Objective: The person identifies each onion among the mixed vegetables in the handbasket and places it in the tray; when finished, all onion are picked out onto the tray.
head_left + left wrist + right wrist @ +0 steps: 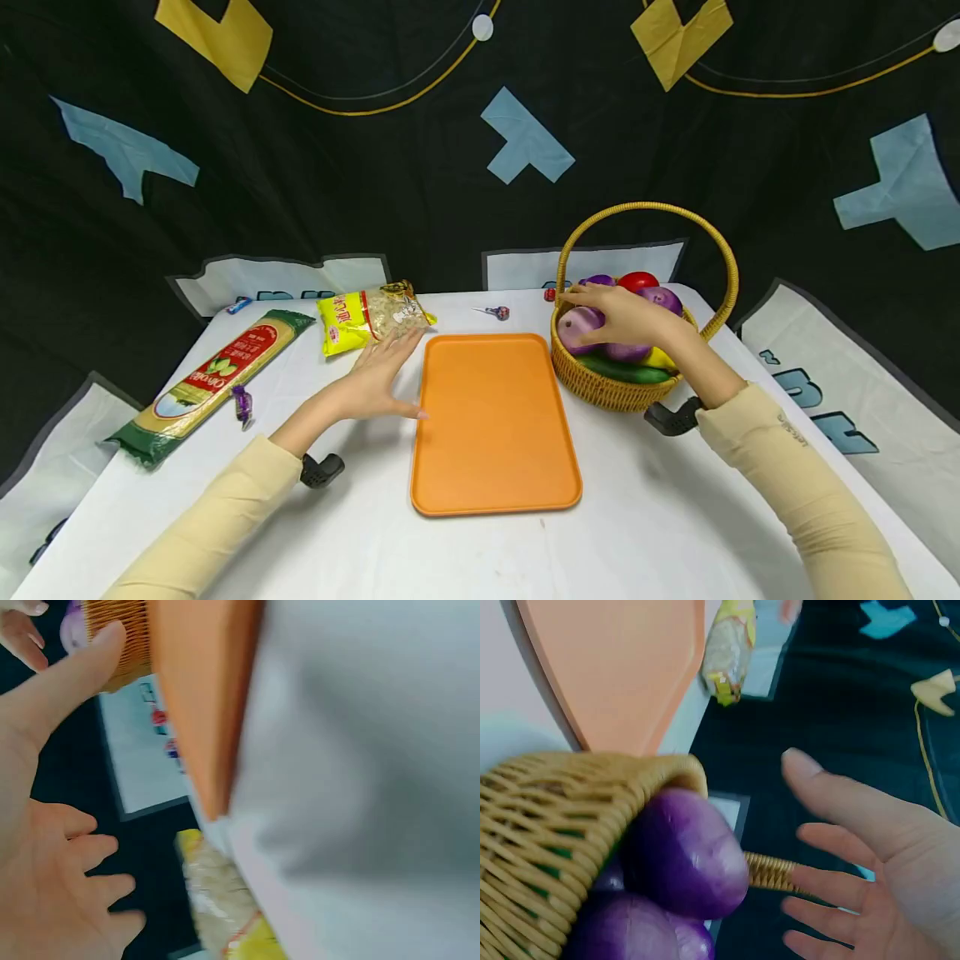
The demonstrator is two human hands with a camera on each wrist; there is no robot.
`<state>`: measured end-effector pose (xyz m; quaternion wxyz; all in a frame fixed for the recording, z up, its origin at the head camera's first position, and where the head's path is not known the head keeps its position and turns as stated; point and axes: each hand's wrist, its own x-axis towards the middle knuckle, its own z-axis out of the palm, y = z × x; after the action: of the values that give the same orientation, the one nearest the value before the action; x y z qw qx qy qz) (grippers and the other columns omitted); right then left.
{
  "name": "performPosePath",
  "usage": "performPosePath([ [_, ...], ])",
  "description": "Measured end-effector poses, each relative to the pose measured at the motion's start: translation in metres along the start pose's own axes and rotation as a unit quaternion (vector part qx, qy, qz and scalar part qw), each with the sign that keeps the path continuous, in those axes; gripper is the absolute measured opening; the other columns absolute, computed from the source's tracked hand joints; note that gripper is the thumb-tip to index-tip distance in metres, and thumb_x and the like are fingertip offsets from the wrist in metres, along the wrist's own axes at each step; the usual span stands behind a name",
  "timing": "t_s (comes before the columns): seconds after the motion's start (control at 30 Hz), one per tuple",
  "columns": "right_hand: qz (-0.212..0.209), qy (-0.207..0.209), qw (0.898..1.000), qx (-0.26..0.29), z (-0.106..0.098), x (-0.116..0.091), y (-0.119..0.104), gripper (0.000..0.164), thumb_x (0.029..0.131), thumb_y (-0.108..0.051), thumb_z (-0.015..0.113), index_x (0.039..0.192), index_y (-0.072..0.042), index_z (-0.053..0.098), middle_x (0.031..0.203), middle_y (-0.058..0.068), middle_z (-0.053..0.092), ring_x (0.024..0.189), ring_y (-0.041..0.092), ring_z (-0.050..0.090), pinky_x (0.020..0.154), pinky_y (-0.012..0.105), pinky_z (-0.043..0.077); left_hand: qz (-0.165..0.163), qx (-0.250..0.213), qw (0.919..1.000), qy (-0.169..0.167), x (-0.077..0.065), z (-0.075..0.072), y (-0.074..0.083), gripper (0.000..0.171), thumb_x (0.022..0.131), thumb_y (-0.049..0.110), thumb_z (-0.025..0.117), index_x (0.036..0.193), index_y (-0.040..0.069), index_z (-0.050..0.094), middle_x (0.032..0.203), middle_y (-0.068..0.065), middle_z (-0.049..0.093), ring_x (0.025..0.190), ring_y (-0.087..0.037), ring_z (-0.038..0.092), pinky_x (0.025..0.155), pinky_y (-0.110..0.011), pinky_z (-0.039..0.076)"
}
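My left hand (pixel 382 379) is spread, its thumb tip overlapping the left rim of an orange tray (pixel 495 425) in the head view. Past its fingertips lies a yellow and clear bag (pixel 375 315) of pale food. Over a wicker basket (pixel 607 396) my right hand (pixel 626 317) reaches in with fingers extended, gripping nothing. Round purple vegetables (pixel 694 851) fill much of the basket. Also in it are a long green vegetable (pixel 626 369), a red round one (pixel 637 281) and a yellow piece (pixel 660 358). In the right wrist view the fingers stand apart from the nearest purple vegetable.
A long green and gold package (pixel 213 379) lies at the left, with a purple-wrapped candy (pixel 242 405) beside it. A lollipop (pixel 495 312) sits behind the tray, and a small blue-wrapped candy (pixel 239 305) at the back left. The basket's tall handle (pixel 648 207) arches above my right hand.
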<state>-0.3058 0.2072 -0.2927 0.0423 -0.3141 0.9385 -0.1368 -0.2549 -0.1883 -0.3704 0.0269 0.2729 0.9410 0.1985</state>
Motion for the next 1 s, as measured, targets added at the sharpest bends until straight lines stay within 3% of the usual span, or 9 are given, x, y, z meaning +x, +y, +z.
performPosePath([
  [0.13, 0.025, -0.013, 1.0, -0.006, -0.002, 0.006, 0.011, 0.058, 0.085, -0.026, 0.075, 0.136, -0.007, 0.056, 0.129, 0.018, 0.059, 0.12, 0.041, 0.05, 0.098, 0.062, 0.042, 0.01, -0.054, 0.9977, -0.039, -0.004, 0.008, -0.012, 0.113, 0.074, 0.039, 0.083, 0.151, -0.006, 0.013, 0.156, -0.026, 0.015, 0.142, -0.045, 0.01, 0.116, -0.058, 0.013],
  [0.27, 0.056, -0.028, 0.998, -0.011, -0.001, 0.01, 0.021, 0.058, 0.083, -0.029, 0.077, 0.135, -0.01, 0.058, 0.126, 0.019, 0.06, 0.118, 0.042, 0.051, 0.096, 0.063, 0.044, 0.011, -0.082, 0.9939, -0.073, -0.007, 0.015, -0.021, 0.11, 0.076, 0.039, 0.082, 0.149, -0.01, 0.017, 0.153, -0.03, 0.021, 0.14, -0.044, 0.02, 0.115, -0.054, 0.019],
  [0.53, 0.039, -0.015, 0.999, -0.009, 0.007, 0.013, 0.03, 0.059, 0.081, -0.027, 0.079, 0.133, -0.008, 0.058, 0.124, 0.019, 0.061, 0.116, 0.041, 0.053, 0.096, 0.06, 0.045, -0.006, -0.117, 0.9887, -0.093, -0.008, 0.029, -0.023, 0.1, 0.079, 0.041, 0.079, 0.147, -0.01, 0.026, 0.151, -0.028, 0.028, 0.139, -0.041, 0.026, 0.115, -0.052, 0.023],
  [0.77, 0.047, -0.01, 0.999, -0.004, 0.005, 0.009, 0.024, 0.06, 0.083, -0.027, 0.078, 0.135, -0.006, 0.056, 0.124, 0.021, 0.06, 0.116, 0.041, 0.053, 0.094, 0.059, 0.047, -0.018, -0.115, 0.9886, -0.096, -0.007, 0.034, -0.022, 0.1, 0.079, 0.043, 0.078, 0.148, -0.007, 0.026, 0.151, -0.026, 0.029, 0.139, -0.041, 0.027, 0.114, -0.052, 0.024],
  [1.0, 0.036, 0.026, 0.999, 0.005, -0.002, 0.003, 0.0, 0.06, 0.082, -0.021, 0.078, 0.135, -0.005, 0.056, 0.124, 0.019, 0.061, 0.115, 0.039, 0.054, 0.096, 0.058, 0.046, -0.018, -0.087, 0.9899, -0.111, -0.006, 0.03, -0.019, 0.101, 0.078, 0.046, 0.078, 0.148, -0.008, 0.027, 0.15, -0.026, 0.032, 0.137, -0.041, 0.03, 0.113, -0.053, 0.026],
])
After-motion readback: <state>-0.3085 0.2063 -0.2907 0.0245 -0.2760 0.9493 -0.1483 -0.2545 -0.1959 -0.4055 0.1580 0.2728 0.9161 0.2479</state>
